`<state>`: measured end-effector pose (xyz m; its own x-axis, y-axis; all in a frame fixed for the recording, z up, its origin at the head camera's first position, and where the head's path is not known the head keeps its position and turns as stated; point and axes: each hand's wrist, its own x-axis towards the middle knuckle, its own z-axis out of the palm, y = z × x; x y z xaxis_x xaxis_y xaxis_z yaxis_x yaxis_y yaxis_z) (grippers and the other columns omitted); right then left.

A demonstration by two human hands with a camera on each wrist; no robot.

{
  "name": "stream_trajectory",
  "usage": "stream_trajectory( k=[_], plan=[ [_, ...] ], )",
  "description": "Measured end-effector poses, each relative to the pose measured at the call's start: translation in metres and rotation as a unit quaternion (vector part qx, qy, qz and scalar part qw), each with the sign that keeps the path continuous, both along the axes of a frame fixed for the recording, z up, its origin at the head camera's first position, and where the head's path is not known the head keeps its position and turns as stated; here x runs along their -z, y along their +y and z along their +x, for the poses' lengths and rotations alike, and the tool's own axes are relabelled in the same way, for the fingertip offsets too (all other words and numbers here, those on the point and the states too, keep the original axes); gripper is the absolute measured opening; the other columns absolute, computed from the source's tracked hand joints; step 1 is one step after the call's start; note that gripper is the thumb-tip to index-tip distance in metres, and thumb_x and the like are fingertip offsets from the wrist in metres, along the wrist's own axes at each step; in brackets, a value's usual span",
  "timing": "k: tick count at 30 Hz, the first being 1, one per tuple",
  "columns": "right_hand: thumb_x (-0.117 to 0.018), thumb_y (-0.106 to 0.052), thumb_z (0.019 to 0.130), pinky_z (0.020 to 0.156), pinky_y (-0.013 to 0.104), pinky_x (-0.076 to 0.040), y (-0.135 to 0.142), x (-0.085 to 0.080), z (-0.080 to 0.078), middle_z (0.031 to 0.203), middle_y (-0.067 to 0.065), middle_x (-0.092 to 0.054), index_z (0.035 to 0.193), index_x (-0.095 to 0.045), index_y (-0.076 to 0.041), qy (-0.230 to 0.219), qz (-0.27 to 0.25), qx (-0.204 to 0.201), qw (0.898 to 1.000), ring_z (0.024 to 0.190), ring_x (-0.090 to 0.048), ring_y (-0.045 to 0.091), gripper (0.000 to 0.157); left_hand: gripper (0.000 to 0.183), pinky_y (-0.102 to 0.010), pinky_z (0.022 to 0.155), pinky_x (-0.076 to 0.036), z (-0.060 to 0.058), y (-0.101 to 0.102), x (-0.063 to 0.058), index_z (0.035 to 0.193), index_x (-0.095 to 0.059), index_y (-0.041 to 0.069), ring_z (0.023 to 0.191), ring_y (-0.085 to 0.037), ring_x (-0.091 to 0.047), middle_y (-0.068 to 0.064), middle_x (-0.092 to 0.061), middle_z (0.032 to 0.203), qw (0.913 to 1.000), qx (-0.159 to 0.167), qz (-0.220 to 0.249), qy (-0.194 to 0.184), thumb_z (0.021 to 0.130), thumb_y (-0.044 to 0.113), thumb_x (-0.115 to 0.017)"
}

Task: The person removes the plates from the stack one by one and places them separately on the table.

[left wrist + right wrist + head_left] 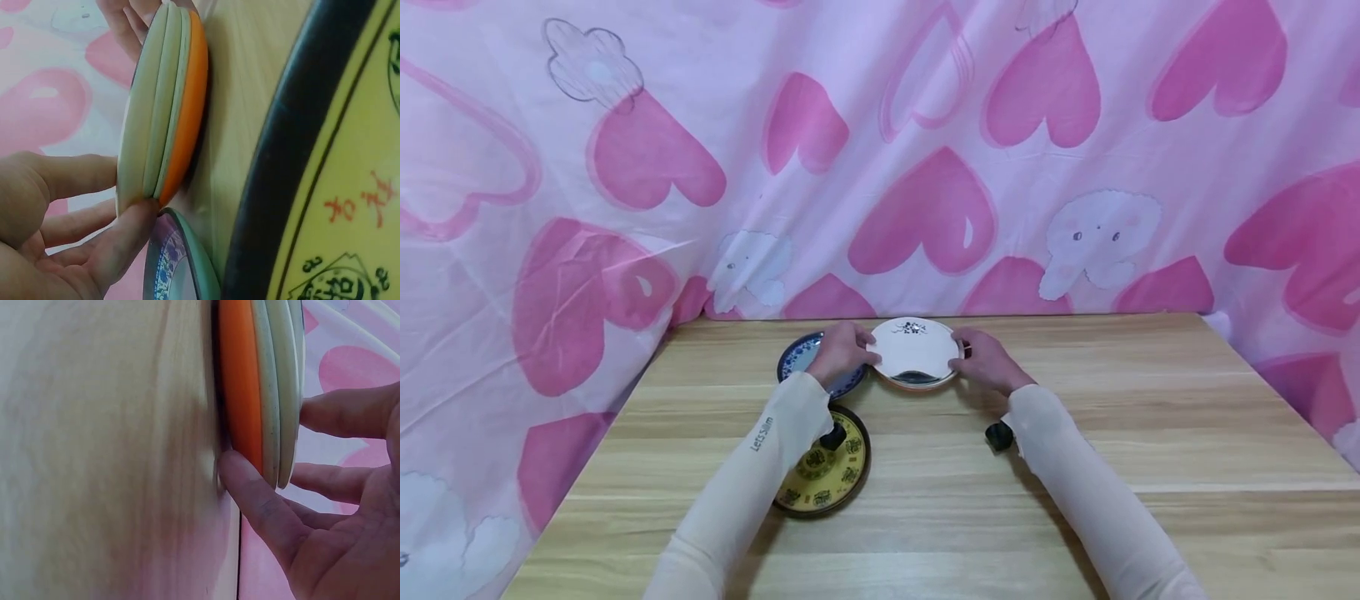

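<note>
A stack of plates sits near the far edge of the table, with a white plate (910, 350) bearing a dark floral print on top. Below it the wrist views show pale rims and an orange plate (240, 394) at the bottom. My left hand (841, 354) grips the stack's left rim between thumb and fingers. On the opposite side, my right hand (991, 360) holds the right rim, one fingertip low beside the orange plate. A blue-patterned plate (797, 357) lies partly beneath my left hand. Whether the stack touches the table is unclear.
A yellow plate (820, 479) with a dark rim and printed characters lies nearer, partly covered by the left sleeve. Behind the wooden table (940, 492) hangs a pink heart-patterned cloth (925, 217). A dark wrist device (998, 437) hangs under the right cuff.
</note>
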<state>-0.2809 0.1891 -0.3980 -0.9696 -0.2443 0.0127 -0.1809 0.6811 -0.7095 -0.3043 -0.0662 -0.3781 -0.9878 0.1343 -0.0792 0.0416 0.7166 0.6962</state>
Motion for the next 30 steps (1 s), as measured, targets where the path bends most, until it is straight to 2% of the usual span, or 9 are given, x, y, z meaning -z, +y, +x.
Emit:
stream_trajectory(
  k=[4, 9, 11, 18, 25, 30],
  plan=[
    [-0.061, -0.010, 0.093, 0.102, 0.048, -0.048, 0.002, 0.000, 0.000, 0.124, 0.026, -0.060, 0.136, -0.052, 0.007, -0.017, 0.004, -0.009, 1.000, 0.114, -0.057, 0.034, 0.047, 0.033, -0.039, 0.097, -0.054, -0.001, -0.002, 0.001, 0.112, -0.072, 0.004, 0.109, -0.026, -0.062, -0.013, -0.070, 0.117, 0.9999, 0.006, 0.009, -0.009, 0.081, 0.012, -0.082],
    [-0.054, -0.014, 0.099, 0.115, 0.051, -0.041, 0.002, -0.001, 0.000, 0.151, 0.026, -0.046, 0.150, -0.040, 0.003, -0.062, -0.001, -0.014, 0.998, 0.133, -0.047, 0.034, 0.056, 0.036, -0.039, 0.098, -0.055, -0.001, -0.003, -0.001, 0.115, -0.071, 0.003, 0.110, -0.027, -0.063, -0.015, -0.071, 0.118, 0.9998, -0.004, 0.015, -0.014, 0.081, 0.009, -0.081],
    [-0.051, -0.013, 0.099, 0.116, 0.050, -0.041, 0.002, -0.001, 0.000, 0.155, 0.026, -0.041, 0.153, -0.035, 0.003, -0.068, -0.002, -0.012, 0.998, 0.136, -0.045, 0.033, 0.058, 0.036, -0.038, 0.097, -0.055, -0.001, -0.004, -0.002, 0.115, -0.072, 0.003, 0.110, -0.027, -0.064, -0.015, -0.071, 0.117, 0.9997, -0.006, 0.019, -0.012, 0.080, 0.008, -0.081],
    [-0.053, -0.005, 0.095, 0.111, 0.050, -0.046, 0.001, -0.003, -0.003, 0.136, 0.027, -0.059, 0.144, -0.047, 0.007, -0.028, 0.034, -0.010, 0.999, 0.124, -0.055, 0.034, 0.051, 0.035, -0.038, 0.097, -0.056, -0.001, -0.004, -0.002, 0.116, -0.071, 0.002, 0.110, -0.028, -0.064, -0.016, -0.071, 0.118, 0.9999, 0.001, 0.014, -0.007, 0.081, 0.006, -0.079],
    [-0.057, -0.007, 0.093, 0.102, 0.043, -0.049, 0.000, -0.005, -0.005, 0.132, 0.024, -0.061, 0.146, -0.047, 0.003, -0.047, 0.052, 0.004, 0.998, 0.114, -0.055, 0.030, 0.055, 0.039, -0.040, 0.097, -0.056, 0.001, -0.008, -0.005, 0.122, -0.068, 0.001, 0.115, -0.031, -0.061, -0.018, -0.067, 0.123, 0.9994, 0.007, 0.031, -0.016, 0.083, 0.003, -0.074],
    [-0.057, -0.008, 0.092, 0.086, 0.033, -0.049, 0.001, -0.005, -0.006, 0.124, 0.023, -0.062, 0.147, -0.045, 0.002, -0.048, 0.063, 0.006, 0.997, 0.106, -0.055, 0.029, 0.058, 0.040, -0.037, 0.091, -0.059, 0.002, -0.012, -0.006, 0.124, -0.067, -0.001, 0.114, -0.032, -0.062, -0.020, -0.067, 0.124, 0.9988, 0.019, 0.044, -0.015, 0.084, -0.001, -0.070]
  ],
)
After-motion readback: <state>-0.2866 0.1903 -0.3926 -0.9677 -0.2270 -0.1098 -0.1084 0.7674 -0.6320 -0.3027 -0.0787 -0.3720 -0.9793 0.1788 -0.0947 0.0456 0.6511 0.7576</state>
